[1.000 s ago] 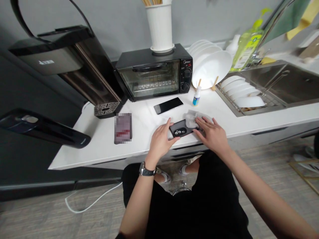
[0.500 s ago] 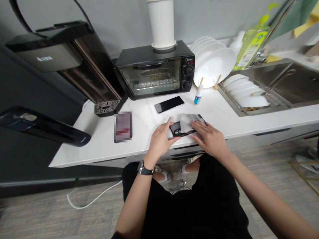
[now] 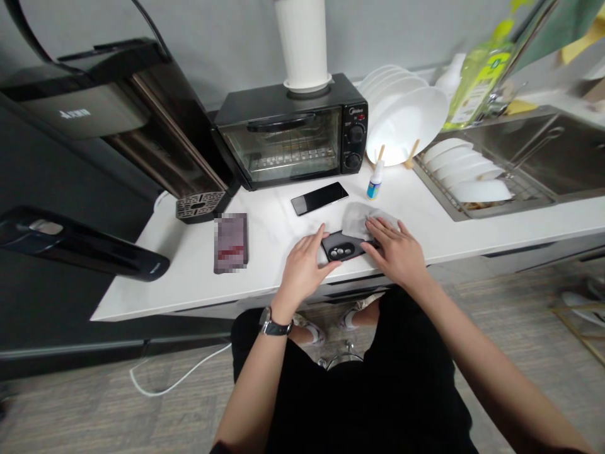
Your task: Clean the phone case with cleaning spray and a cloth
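Observation:
A black phone case [image 3: 336, 242] lies flat near the counter's front edge, its oval camera area with pale circles facing up. My left hand [image 3: 305, 263] holds the case's left end between thumb and fingers. Under the fingers of my right hand [image 3: 396, 247] is a thin grey-white cloth [image 3: 355, 219], pressed over the far right part of the case. My right thumb rests by the near side of the case. Beyond my hands, a phone [image 3: 320, 198] lies with its dark screen up. A small spray bottle [image 3: 375, 181] stands to the right of the phone.
A pixelated dark packet [image 3: 231, 243] lies to the left. Behind stand a drinks machine [image 3: 165, 139], a toaster oven [image 3: 288, 132] bearing a white cup [image 3: 305, 47], and racked plates [image 3: 406, 123]. At right is a sink [image 3: 567, 148] with bowls; a black bottle-shaped object [image 3: 85, 246] is at far left.
My right hand has slid the cloth back and slightly right, uncovering more of the case. My left hand keeps its hold at the left end.

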`<state>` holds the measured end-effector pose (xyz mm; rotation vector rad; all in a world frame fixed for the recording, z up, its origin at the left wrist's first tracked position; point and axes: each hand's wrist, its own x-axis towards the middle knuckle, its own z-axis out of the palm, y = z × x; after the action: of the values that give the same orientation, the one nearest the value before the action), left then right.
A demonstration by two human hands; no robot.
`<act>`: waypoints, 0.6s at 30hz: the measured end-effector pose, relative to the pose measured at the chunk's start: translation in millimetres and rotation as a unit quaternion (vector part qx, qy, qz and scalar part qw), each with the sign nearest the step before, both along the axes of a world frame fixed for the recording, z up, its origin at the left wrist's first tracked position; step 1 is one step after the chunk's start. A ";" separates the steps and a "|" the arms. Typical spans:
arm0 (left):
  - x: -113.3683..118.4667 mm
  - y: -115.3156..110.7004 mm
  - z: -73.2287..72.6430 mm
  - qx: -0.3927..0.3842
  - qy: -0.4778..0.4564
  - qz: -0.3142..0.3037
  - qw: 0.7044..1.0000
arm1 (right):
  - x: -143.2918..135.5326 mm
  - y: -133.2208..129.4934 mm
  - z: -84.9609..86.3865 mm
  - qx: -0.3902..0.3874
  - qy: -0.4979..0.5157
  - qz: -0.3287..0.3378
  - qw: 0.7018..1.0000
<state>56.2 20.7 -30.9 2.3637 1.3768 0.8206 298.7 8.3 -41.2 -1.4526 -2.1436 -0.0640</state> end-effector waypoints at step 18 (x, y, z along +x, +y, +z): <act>-0.5 -1.4 0.2 -0.007 0.000 0.003 1.000 | -2.8 -20.7 -1.6 -0.024 -0.013 0.085 0.996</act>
<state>55.7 19.3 -30.7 2.3500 1.3865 0.8118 295.9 -12.4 -42.8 -1.2970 -2.2953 0.0307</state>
